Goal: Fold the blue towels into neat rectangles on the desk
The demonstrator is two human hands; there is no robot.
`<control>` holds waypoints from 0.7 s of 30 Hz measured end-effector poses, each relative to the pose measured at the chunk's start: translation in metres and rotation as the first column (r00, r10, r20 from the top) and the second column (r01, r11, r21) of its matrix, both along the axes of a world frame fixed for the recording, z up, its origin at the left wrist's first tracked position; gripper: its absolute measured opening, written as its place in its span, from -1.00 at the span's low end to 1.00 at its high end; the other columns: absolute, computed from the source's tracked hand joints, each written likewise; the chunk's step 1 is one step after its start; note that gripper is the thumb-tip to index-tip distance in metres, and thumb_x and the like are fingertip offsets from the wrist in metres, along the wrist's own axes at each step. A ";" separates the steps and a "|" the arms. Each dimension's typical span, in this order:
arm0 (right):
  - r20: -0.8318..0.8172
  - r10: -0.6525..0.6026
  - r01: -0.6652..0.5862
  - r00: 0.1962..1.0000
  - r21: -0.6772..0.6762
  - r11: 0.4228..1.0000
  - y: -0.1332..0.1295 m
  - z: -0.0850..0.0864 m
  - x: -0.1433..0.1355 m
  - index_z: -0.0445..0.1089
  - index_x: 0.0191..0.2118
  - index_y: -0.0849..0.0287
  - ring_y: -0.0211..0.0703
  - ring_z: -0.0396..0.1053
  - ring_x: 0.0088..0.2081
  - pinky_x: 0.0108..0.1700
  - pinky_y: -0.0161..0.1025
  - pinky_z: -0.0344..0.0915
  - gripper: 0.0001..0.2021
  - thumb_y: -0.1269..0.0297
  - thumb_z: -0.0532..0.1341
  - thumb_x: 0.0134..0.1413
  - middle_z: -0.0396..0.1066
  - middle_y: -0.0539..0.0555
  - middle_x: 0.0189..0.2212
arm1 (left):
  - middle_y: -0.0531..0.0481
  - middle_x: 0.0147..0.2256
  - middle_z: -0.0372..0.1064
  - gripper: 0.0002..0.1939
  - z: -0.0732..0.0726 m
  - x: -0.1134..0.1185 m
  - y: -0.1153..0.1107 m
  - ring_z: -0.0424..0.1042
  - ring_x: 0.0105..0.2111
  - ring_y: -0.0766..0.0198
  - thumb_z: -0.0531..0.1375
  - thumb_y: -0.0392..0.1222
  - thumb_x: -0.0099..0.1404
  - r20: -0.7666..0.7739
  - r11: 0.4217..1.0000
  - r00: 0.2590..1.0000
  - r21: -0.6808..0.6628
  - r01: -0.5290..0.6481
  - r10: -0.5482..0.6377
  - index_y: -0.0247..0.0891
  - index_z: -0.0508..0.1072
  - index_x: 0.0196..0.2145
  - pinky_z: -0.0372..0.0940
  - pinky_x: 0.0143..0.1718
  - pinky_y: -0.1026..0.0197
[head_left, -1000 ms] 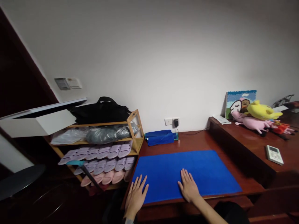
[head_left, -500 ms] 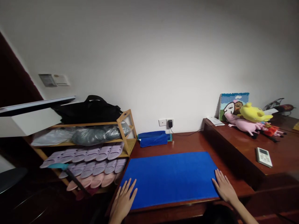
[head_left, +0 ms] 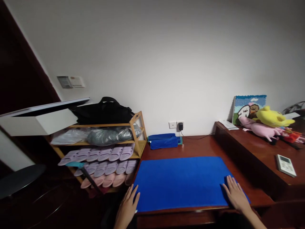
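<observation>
A blue cloth (head_left: 183, 183) lies spread flat on the reddish-brown wooden table (head_left: 197, 146). My left hand (head_left: 128, 203) rests at the cloth's front left corner, fingers spread and holding nothing. At the cloth's right edge, my right hand (head_left: 235, 193) lies palm down with its fingers apart, also holding nothing. Behind the flat cloth, near the wall, is a folded blue cloth bundle (head_left: 164, 141) with a green-edged piece under or behind it.
To the left stands a wooden rack (head_left: 138, 135) with slippers (head_left: 105, 153), plastic-wrapped items and a black bag (head_left: 102, 113). A raised surface on the right bears plush toys (head_left: 262, 127), a picture (head_left: 249, 106) and a white remote (head_left: 286, 165). A black plug (head_left: 180, 126) trails a cable.
The camera view has turned slightly left, so the scene sits further right. Both hands remain near the sides of the flat cloth, my left hand slightly lower and closer to its edge.
</observation>
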State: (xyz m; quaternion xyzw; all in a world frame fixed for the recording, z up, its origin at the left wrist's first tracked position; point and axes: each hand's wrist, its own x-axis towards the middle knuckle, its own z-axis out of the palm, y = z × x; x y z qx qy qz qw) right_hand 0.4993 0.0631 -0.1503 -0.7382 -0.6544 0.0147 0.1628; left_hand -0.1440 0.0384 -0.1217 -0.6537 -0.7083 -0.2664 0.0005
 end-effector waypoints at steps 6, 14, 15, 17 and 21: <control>-0.085 0.276 -0.277 0.958 -0.003 0.961 0.011 0.036 -0.177 0.08 0.49 0.23 0.10 -0.08 0.50 0.50 0.14 -0.08 -0.23 -0.18 -0.19 0.40 0.00 0.17 0.49 | -0.01 0.36 0.30 -0.40 -0.009 0.010 -0.011 0.23 0.38 0.00 -0.02 0.11 0.46 -0.062 0.999 0.998 0.044 -0.022 0.025 -0.06 0.36 0.35 0.16 0.41 -0.12; -0.160 0.492 -0.509 0.856 -0.094 0.856 0.042 0.056 -0.318 -0.01 0.51 0.21 0.10 -0.14 0.51 0.51 0.16 -0.13 -0.21 -0.24 -0.17 0.41 -0.09 0.19 0.50 | -0.04 0.40 0.23 -0.39 -0.010 0.007 -0.016 0.21 0.39 0.02 -0.08 0.10 0.49 -0.122 1.000 0.992 0.010 -0.012 0.013 -0.10 0.34 0.37 0.20 0.39 -0.09; -0.153 0.478 -0.494 0.865 -0.095 0.864 0.047 0.052 -0.311 -0.01 0.51 0.21 0.11 -0.14 0.51 0.51 0.17 -0.13 -0.21 -0.24 -0.17 0.41 -0.08 0.20 0.50 | -0.03 0.40 0.24 -0.39 -0.011 0.006 -0.016 0.21 0.39 0.02 -0.07 0.10 0.49 -0.123 1.000 0.992 0.009 -0.015 0.016 -0.09 0.35 0.37 0.20 0.39 -0.09; -0.130 0.438 -0.451 0.889 -0.092 0.888 0.056 0.044 -0.282 0.00 0.51 0.22 0.11 -0.14 0.51 0.51 0.17 -0.14 -0.21 -0.24 -0.17 0.40 -0.08 0.21 0.50 | -0.02 0.39 0.25 -0.39 -0.014 0.005 -0.015 0.22 0.39 0.01 -0.06 0.09 0.48 -0.117 1.000 0.993 0.017 -0.017 0.019 -0.08 0.36 0.36 0.21 0.39 -0.10; -0.066 0.301 -0.307 0.951 -0.123 0.944 0.071 0.028 -0.180 0.03 0.50 0.24 0.08 -0.12 0.51 0.50 0.15 -0.15 -0.20 -0.22 -0.17 0.39 -0.06 0.21 0.50 | 0.01 0.37 0.29 -0.39 -0.020 0.000 -0.010 0.23 0.38 -0.02 -0.03 0.08 0.45 -0.090 0.999 0.996 0.043 -0.004 0.008 -0.05 0.35 0.37 0.22 0.39 -0.13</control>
